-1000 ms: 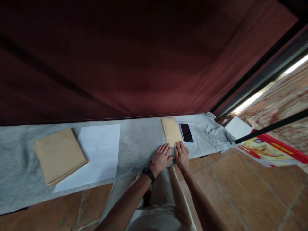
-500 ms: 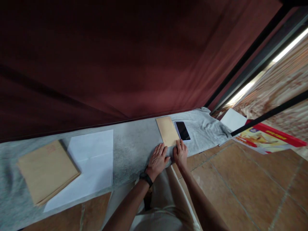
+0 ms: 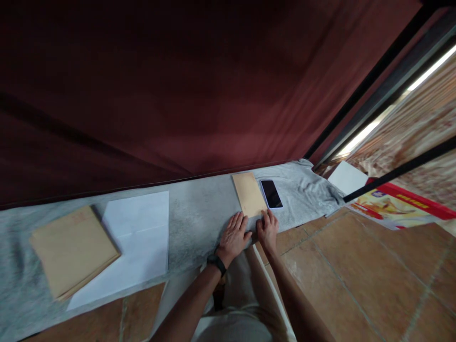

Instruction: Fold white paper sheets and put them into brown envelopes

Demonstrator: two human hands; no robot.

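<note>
A single tan envelope (image 3: 249,194) lies flat on the grey cloth in front of me. My left hand (image 3: 233,233), with a dark watch on its wrist, rests flat with fingers stretched, its fingertips by the envelope's near left corner. At the near right corner is my right hand (image 3: 268,229), its fingers loosely bent and touching or just beside the paper; I see nothing gripped in it. A phone (image 3: 271,194) with a dark screen and a pale edge lies just right of the envelope, beyond my right fingertips.
On the left, a stack of tan envelopes (image 3: 76,249) partly covers white paper sheets (image 3: 142,237). The grey cloth (image 3: 199,213) covers a narrow surface along a dark red curtain (image 3: 213,123). A white box (image 3: 347,176) and colourful packaging (image 3: 402,206) stand right, near a black bar (image 3: 402,167).
My right fingertips have drawn back slightly toward me at the envelope's near corner. The view has shifted slightly; the left hand, envelope and phone stay in place.
</note>
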